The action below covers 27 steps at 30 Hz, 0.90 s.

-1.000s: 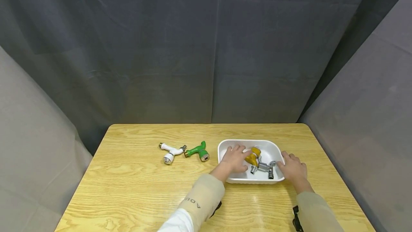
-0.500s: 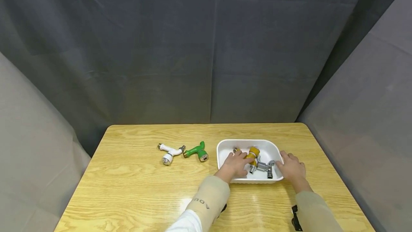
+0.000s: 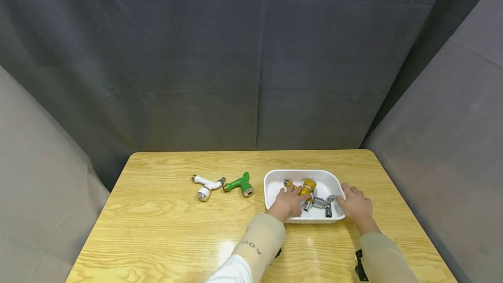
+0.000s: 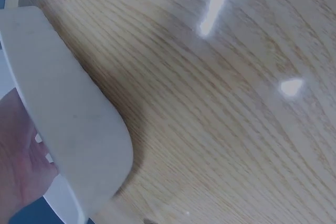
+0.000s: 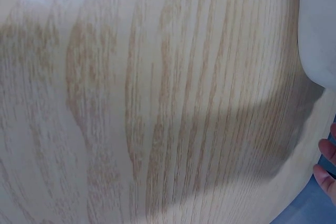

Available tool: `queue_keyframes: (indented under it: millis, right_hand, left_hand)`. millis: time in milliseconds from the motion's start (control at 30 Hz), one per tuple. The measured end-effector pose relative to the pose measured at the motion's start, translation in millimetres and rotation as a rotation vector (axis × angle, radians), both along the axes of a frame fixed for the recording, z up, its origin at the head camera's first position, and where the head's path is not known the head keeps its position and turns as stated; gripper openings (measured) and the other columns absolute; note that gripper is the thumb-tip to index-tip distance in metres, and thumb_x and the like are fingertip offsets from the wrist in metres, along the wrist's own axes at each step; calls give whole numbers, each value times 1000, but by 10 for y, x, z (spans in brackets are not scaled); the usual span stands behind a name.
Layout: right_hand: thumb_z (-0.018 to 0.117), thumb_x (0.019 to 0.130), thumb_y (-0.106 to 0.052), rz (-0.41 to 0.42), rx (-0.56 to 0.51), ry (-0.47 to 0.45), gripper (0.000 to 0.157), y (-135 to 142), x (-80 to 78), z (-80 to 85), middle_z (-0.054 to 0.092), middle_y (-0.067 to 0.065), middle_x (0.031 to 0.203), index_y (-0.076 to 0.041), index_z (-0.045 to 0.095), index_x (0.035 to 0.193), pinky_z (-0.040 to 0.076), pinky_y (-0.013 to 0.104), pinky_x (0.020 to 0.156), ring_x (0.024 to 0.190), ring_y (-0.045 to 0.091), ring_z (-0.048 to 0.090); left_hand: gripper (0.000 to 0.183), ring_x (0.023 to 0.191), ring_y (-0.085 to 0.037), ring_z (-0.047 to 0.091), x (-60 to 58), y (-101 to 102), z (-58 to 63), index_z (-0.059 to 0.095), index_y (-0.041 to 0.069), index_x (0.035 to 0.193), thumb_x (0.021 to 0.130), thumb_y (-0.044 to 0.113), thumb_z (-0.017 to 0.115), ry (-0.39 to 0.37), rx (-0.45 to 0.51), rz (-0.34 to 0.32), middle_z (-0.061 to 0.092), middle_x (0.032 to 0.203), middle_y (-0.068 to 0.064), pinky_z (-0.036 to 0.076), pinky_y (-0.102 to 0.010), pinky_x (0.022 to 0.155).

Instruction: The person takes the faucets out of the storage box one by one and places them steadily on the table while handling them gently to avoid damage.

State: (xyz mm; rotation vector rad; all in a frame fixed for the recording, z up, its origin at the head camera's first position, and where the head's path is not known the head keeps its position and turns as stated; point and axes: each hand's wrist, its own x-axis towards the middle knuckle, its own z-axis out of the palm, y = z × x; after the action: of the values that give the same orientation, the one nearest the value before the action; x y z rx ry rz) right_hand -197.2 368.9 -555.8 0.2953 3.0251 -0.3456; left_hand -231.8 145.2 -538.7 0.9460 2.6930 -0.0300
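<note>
In the head view, a white plastic basin stands on the right half of the table. My left hand reaches over its near left side, fingers spread and touching a yellow tap inside; the hand covers part of this tap. A chrome tap lies beside it. At the basin's right end, my right hand holds the rim, thumb over it and fingers outside. The left wrist view shows part of the left hand behind the basin wall. Right fingertips show in the right wrist view.
Left of the basin, a green tap and a white tap lie side by side on the wooden table. A dark curtain hangs behind the table, with paler cloth along both sides.
The left hand has drawn slightly right and toward me inside the basin, uncovering the threaded left end of the yellow tap. The right hand stays at the rim.
</note>
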Motion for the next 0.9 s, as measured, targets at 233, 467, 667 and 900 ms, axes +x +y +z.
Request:
queue_keyframes:
  millis: [233, 467, 667, 900]
  right_hand:
    - [43, 92, -34, 2, -4, 2, 52, -12, -7, -10, 42, 29, 122, -3, 35, 132, 32, 63, 88, 111, 46, 40]
    - [44, 92, -35, -1, -12, -1, 52, -9, 0, 4, 42, 30, 122, -3, 35, 132, 31, 64, 89, 112, 47, 40]
    - [44, 92, -35, 13, -9, 19, 51, -1, -5, 5, 43, 29, 122, -4, 36, 132, 32, 64, 87, 111, 47, 41]
    - [44, 92, -35, 14, -8, 18, 52, 6, 0, -12, 42, 30, 122, -3, 35, 132, 32, 64, 87, 111, 47, 41]
  left_hand:
    - [63, 135, -20, 23, 45, 62, 29, 31, 49, 136, 82, 35, 61, 37, -72, 41, 28, 146, 9, 27, -40, 106]
    - [61, 131, -23, 29, 63, 40, 25, 38, 48, 133, 80, 32, 64, 102, -91, 14, 33, 141, 8, 29, -43, 104]
    - [56, 126, -18, 33, 45, 11, -28, 44, 47, 129, 80, 30, 65, 149, -85, -9, 37, 136, 7, 29, -42, 103]
    - [55, 122, -16, 36, 41, -13, -46, 42, 47, 130, 81, 33, 64, 118, -83, 0, 35, 137, 6, 34, -44, 99]
